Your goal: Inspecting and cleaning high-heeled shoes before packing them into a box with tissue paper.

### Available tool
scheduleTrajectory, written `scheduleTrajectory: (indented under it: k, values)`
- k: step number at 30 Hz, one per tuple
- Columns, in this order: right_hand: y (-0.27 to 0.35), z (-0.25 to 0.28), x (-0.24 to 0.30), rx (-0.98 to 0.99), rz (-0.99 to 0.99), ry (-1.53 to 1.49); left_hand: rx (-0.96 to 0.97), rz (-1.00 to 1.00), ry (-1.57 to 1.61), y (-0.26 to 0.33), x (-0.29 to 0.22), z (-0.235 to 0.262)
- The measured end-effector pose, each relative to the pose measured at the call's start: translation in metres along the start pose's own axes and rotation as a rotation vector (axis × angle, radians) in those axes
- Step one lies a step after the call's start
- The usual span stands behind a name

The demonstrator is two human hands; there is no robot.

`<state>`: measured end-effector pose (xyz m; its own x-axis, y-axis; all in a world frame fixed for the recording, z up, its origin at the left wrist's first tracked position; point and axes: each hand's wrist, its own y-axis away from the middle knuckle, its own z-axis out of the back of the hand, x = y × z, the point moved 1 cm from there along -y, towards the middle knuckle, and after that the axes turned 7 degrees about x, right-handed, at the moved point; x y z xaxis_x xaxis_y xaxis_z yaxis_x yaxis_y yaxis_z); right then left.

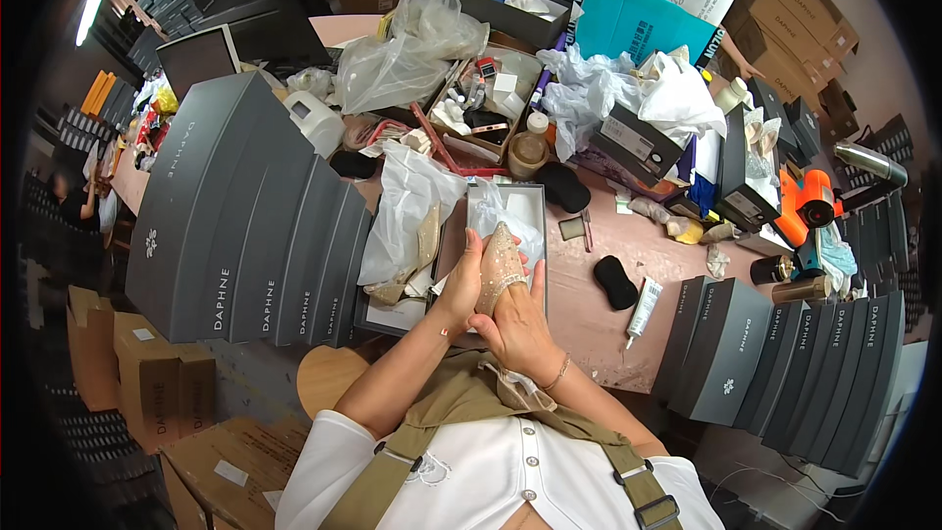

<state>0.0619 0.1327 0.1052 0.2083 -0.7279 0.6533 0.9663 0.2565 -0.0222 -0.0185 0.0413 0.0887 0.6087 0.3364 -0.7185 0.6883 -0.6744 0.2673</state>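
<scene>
Between my hands, above the front of the table, is a beige pointed shoe (pixel 501 260) dotted with sparkles, its toe pointing away from me. My left hand (pixel 463 283) closes on its left side. My right hand (pixel 522 326) grips it at the rear and right, partly hiding the heel end. Just beyond lies an open grey shoe box (pixel 535 204) with white tissue paper (pixel 510 211) inside. To the left, another beige shoe (pixel 429 236) rests on white tissue (pixel 397 201) over a second box; whether the beige piece near it is the same shoe, I cannot tell.
Grey shoe boxes stand in rows at left (pixel 211 226) and right (pixel 724 353). A white tube (pixel 644 310), black oval pad (pixel 615 283) and brown jar (pixel 528 152) lie on the pink table (pixel 589 339). An orange tape dispenser (pixel 807 206) sits at right. Another person's hand (pixel 744 64) shows beyond.
</scene>
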Motion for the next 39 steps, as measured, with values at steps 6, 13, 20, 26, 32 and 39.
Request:
scheduleTrajectory:
  k: [6,13,20,26,32,39]
  values:
    - [-0.015,0.0,0.004,-0.081,0.059,-0.037,0.03,-0.034,0.04,0.001,-0.007,0.001]
    - [-0.005,0.016,-0.012,-0.269,0.018,0.009,0.12,-0.003,0.281,0.025,0.026,-0.025]
    - [0.0,0.034,0.001,-0.132,-0.116,0.129,0.08,0.097,0.213,0.031,0.027,-0.043]
    - [0.026,0.052,-0.019,0.151,-0.062,-0.443,0.193,0.149,0.1,0.012,0.015,-0.003]
    - [0.027,0.083,-0.042,-0.278,-0.135,-0.876,0.421,0.54,-0.024,0.02,-0.018,0.027]
    - [0.023,0.05,-0.055,-0.043,-0.121,-1.334,0.43,0.849,-0.005,0.029,-0.001,0.034]
